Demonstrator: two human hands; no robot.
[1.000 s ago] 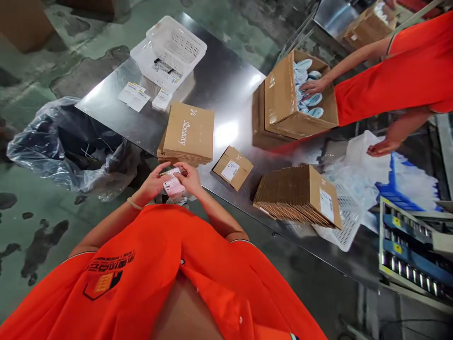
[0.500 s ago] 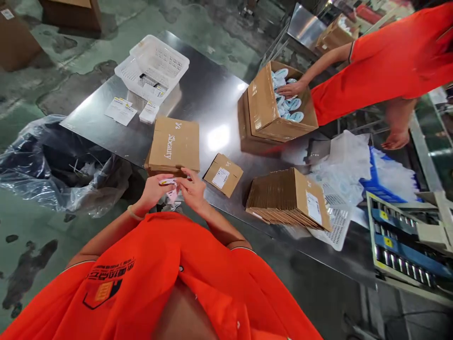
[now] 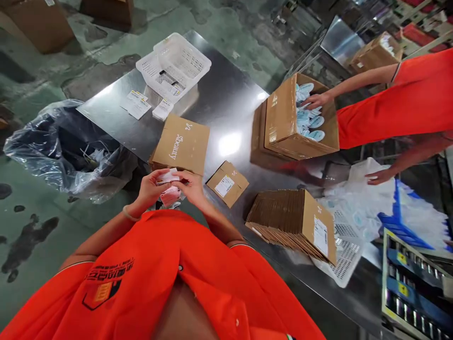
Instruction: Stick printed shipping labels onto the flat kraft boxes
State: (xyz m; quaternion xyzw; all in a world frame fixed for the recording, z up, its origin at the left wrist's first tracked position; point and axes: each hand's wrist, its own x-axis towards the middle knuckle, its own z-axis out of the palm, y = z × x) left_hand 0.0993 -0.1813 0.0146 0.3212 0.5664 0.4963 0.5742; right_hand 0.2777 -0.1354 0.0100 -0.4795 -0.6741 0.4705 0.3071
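Left of centre: our left fingers (image 3: 155,175) and right fingers (image 3: 187,177) grip white slip (image 3: 169,176). Small carton (image 3: 234,187) bears label (image 3: 224,186); stacked carton (image 3: 191,151), none visible.

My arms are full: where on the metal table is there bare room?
The table looks bare between the white basket and the open carton. It is crowded around the folded cartons and plastic bags.
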